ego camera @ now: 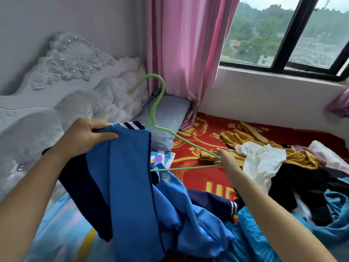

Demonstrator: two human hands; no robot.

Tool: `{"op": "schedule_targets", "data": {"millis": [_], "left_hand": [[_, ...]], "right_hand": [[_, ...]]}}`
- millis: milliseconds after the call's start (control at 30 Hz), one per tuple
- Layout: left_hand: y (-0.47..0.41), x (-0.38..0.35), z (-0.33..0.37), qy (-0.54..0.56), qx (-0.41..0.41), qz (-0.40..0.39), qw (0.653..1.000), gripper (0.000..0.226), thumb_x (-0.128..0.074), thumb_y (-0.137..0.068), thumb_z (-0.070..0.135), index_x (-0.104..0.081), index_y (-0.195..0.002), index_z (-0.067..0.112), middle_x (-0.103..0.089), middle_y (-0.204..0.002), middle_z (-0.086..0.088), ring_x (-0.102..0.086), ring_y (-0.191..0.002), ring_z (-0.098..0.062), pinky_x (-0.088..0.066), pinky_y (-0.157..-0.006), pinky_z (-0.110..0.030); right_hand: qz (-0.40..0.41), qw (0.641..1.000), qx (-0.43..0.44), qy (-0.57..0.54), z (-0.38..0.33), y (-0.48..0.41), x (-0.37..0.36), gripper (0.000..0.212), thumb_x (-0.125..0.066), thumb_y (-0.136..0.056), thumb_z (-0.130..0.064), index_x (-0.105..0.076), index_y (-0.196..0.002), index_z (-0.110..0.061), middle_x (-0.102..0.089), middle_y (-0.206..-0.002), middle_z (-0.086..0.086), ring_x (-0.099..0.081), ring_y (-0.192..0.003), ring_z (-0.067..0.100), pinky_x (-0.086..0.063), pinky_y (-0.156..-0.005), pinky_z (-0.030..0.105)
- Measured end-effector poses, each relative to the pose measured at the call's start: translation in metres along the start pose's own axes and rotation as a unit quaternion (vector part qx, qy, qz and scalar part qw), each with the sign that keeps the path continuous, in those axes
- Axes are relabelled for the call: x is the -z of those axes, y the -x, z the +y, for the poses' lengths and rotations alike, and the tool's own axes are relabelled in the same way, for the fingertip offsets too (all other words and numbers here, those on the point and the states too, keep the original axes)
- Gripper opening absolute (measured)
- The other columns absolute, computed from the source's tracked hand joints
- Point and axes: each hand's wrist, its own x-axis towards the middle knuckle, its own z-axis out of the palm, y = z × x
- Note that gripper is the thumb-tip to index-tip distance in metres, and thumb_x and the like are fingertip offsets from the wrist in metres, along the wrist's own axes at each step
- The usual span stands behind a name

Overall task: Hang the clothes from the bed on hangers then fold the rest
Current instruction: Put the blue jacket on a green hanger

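Over the bed (204, 178), head end. Left hand (83, 135) grips the blue jacket (132, 176) at the collar, thumb on top and fingers (100, 127) curled into the cloth. The jacket hangs from that hand, with its lower part pooled on the bed. Green hanger (156, 103) is raised, hook tilted toward the white headboard (66, 72). One shoulder is hidden by the jacket, the other bare. Right hand (226, 160) holds the bare end, fingers (220, 150) closed round the corner. To the right a mustard garment (300, 157), white garment (262, 159) and black garment (306, 186) lie overlapping on the bed. Grey pillow (166, 114) sits against the headboard, beside the pink curtain (185, 53).
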Motion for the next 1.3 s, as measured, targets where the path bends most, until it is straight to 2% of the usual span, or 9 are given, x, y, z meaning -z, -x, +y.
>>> {"op": "schedule_targets", "data": {"millis": [67,233,333,533,733,900,1067,1167,1300], "left_hand": [[0.006,0.004,-0.004,-0.015,0.014,-0.007,1.0,0.04,-0.075,-0.074,0.002,-0.07,-0.07,0.042,-0.068,-0.069,0.026,-0.057,-0.064,0.016,-0.039,-0.061,0.001],[0.027,0.02,-0.017,-0.042,0.031,0.026,0.998,0.058,-0.073,-0.075,0.0,-0.067,-0.063,0.057,-0.072,-0.078,0.008,-0.057,-0.066,0.015,-0.038,-0.062,0.002],[0.038,0.032,-0.021,0.004,0.052,0.078,0.996,0.057,-0.071,-0.075,0.0,-0.068,-0.065,0.055,-0.068,-0.072,0.028,-0.058,-0.068,0.018,-0.043,-0.063,0.001],[0.045,0.034,-0.012,0.043,0.076,0.115,0.989,0.052,-0.069,-0.076,0.001,-0.07,-0.069,0.053,-0.068,-0.073,0.028,-0.062,-0.071,0.014,-0.046,-0.063,-0.003],[0.057,0.039,-0.006,0.072,0.085,0.138,0.984,0.048,-0.066,-0.077,-0.004,-0.074,-0.071,0.043,-0.07,-0.071,0.019,-0.063,-0.068,0.008,-0.049,-0.061,-0.008],[0.06,0.05,0.004,0.094,0.072,0.192,0.974,0.047,-0.066,-0.077,-0.003,-0.074,-0.07,0.043,-0.071,-0.072,0.018,-0.064,-0.066,0.006,-0.05,-0.059,-0.009],[0.053,0.062,0.003,0.084,0.06,0.214,0.971,0.046,-0.066,-0.077,-0.002,-0.074,-0.068,0.043,-0.069,-0.069,0.023,-0.062,-0.065,0.009,-0.048,-0.059,-0.007],[0.051,0.063,-0.015,0.066,0.072,0.215,0.972,0.034,-0.067,-0.078,-0.003,-0.073,-0.082,0.031,-0.068,-0.069,0.026,-0.061,-0.065,0.011,-0.048,-0.061,-0.005],[0.044,0.05,-0.043,0.03,0.087,0.211,0.973,0.025,-0.07,-0.078,0.001,-0.069,-0.099,0.015,-0.064,-0.066,0.031,-0.058,-0.064,0.015,-0.046,-0.062,-0.002]], "right_hand": [[-0.043,0.998,-0.038,0.018,0.016,-0.011,-0.017,0.041,-0.037,-0.099,-0.038,-0.056,-0.118,-0.008,-0.056,-0.123,0.016,-0.051,-0.11,0.03,-0.04,-0.085,0.035],[-0.083,0.994,-0.05,0.044,0.043,-0.028,-0.051,0.043,-0.035,-0.1,-0.037,-0.059,-0.113,-0.004,-0.06,-0.104,0.014,-0.051,-0.077,0.02,-0.035,-0.064,0.027],[-0.098,0.992,-0.027,0.078,0.063,-0.031,-0.079,0.028,-0.045,-0.098,-0.026,-0.06,-0.103,-0.003,-0.059,-0.091,0.013,-0.052,-0.068,0.017,-0.035,-0.057,0.024],[-0.217,0.928,0.113,0.28,0.092,-0.004,-0.175,0.043,-0.059,-0.089,-0.042,-0.06,-0.101,-0.001,-0.065,-0.097,0.015,-0.06,-0.089,0.029,-0.045,-0.072,0.037],[-0.155,0.876,0.125,0.438,0.105,0.007,-0.219,0.039,-0.049,-0.091,-0.049,-0.051,-0.102,-0.012,-0.057,-0.108,0.007,-0.054,-0.109,0.026,-0.04,-0.075,0.033],[-0.127,0.916,0.067,0.373,0.105,-0.009,-0.208,0.012,-0.044,-0.089,-0.022,-0.054,-0.086,-0.017,-0.061,-0.092,0.004,-0.058,-0.102,0.027,-0.042,-0.083,0.034],[-0.058,0.991,0.032,0.119,0.072,-0.043,-0.169,0.021,-0.052,-0.085,-0.004,-0.072,-0.088,-0.006,-0.069,-0.082,0.016,-0.063,-0.08,0.028,-0.039,-0.057,0.026],[-0.04,0.996,0.054,0.05,0.027,-0.067,-0.124,0.03,-0.058,-0.08,0.004,-0.061,-0.055,-0.011,-0.05,-0.055,0.004,-0.046,-0.052,0.011,-0.03,-0.049,0.024],[-0.015,0.99,0.118,0.071,-0.042,-0.075,-0.068,0.015,-0.067,-0.072,0.005,-0.063,-0.06,-0.002,-0.055,-0.057,0.006,-0.051,-0.052,0.013,-0.041,-0.054,0.026]]}}
